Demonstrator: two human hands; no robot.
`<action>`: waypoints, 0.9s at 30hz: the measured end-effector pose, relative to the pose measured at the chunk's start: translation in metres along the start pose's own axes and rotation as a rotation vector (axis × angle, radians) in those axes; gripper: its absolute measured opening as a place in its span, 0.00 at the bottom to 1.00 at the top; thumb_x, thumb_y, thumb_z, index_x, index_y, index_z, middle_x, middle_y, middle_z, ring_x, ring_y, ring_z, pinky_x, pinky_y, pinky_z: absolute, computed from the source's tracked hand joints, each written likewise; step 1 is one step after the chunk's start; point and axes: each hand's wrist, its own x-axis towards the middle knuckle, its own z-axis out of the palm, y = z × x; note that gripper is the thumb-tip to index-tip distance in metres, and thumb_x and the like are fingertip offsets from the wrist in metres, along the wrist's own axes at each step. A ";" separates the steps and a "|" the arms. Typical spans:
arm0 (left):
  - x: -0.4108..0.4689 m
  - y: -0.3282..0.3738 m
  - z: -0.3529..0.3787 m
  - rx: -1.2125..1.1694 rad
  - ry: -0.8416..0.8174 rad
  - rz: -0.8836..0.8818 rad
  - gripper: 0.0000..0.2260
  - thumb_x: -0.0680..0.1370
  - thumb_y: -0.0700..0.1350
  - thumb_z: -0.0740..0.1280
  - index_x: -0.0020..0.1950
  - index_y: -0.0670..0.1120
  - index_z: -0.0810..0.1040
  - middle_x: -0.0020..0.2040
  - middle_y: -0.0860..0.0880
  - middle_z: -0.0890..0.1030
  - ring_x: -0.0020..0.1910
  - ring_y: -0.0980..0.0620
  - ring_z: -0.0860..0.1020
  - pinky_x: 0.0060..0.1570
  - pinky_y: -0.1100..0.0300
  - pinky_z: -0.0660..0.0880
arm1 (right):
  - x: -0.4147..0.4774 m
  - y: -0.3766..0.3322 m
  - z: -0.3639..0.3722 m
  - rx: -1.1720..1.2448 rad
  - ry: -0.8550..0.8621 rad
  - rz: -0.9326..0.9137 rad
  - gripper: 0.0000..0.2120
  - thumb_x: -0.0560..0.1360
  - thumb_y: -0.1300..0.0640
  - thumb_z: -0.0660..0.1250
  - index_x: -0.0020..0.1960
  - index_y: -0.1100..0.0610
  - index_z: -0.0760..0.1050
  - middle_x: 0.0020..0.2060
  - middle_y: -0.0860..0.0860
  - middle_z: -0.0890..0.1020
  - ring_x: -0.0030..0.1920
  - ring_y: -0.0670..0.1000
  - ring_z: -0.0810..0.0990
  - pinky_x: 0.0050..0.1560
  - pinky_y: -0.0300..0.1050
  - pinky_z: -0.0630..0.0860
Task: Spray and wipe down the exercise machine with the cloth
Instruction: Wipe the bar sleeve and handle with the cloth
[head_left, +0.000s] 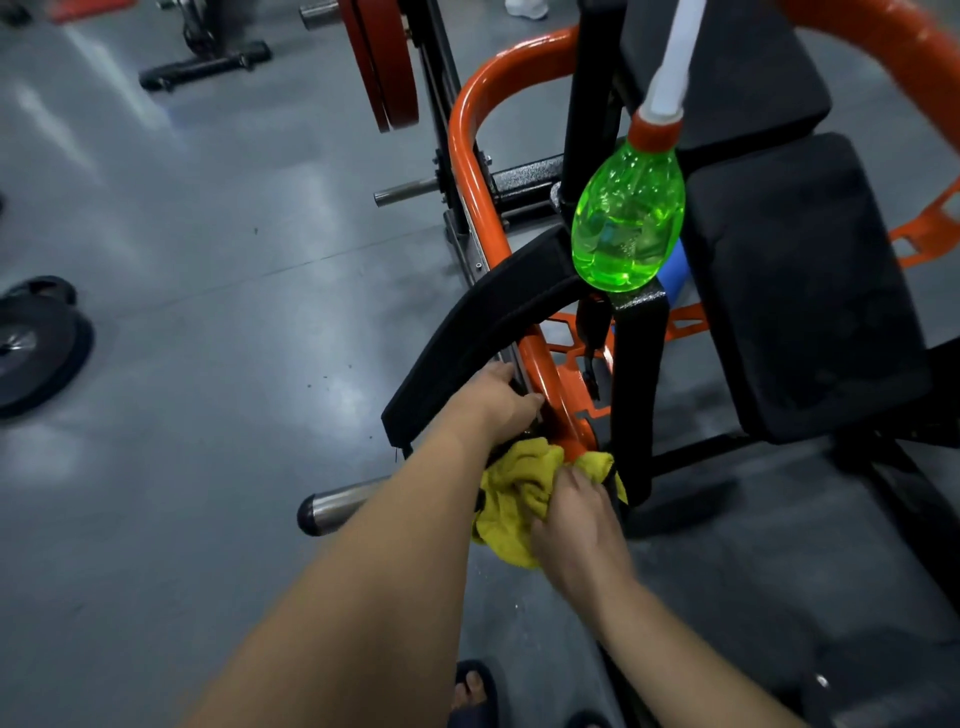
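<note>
Wiping step: I'm pressing right hand (576, 525) clenched on yellow cloth (514, 493) against orange frame tube (540, 374); left hand (498, 405) gripping black pad (467, 332). Next, I judge: sliding cloth up tube.

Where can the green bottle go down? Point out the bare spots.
Free: the grey floor left of the orange frame, between the weight plate and the steel peg; also the black seat pad. Crowded: around the yellow cloth, where left hand and right hand work.
</note>
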 end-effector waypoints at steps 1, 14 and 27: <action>-0.001 0.000 0.001 0.025 0.006 0.007 0.32 0.84 0.57 0.62 0.85 0.50 0.53 0.84 0.47 0.56 0.81 0.43 0.59 0.78 0.48 0.62 | 0.010 -0.005 -0.004 -0.019 0.004 -0.006 0.21 0.79 0.52 0.66 0.69 0.58 0.69 0.66 0.54 0.74 0.68 0.57 0.70 0.70 0.50 0.67; 0.013 -0.001 -0.009 -0.243 -0.042 -0.086 0.25 0.85 0.49 0.64 0.82 0.51 0.63 0.79 0.45 0.68 0.77 0.44 0.66 0.78 0.49 0.61 | -0.020 0.006 0.032 0.094 0.133 -0.011 0.35 0.69 0.59 0.78 0.72 0.66 0.68 0.70 0.60 0.71 0.62 0.63 0.71 0.66 0.58 0.72; 0.016 -0.012 -0.004 -0.270 -0.012 -0.061 0.27 0.85 0.55 0.62 0.83 0.53 0.62 0.79 0.46 0.67 0.77 0.44 0.66 0.75 0.53 0.62 | 0.034 -0.012 0.011 0.241 0.099 -0.010 0.36 0.76 0.53 0.74 0.77 0.61 0.61 0.71 0.59 0.72 0.69 0.62 0.68 0.68 0.53 0.68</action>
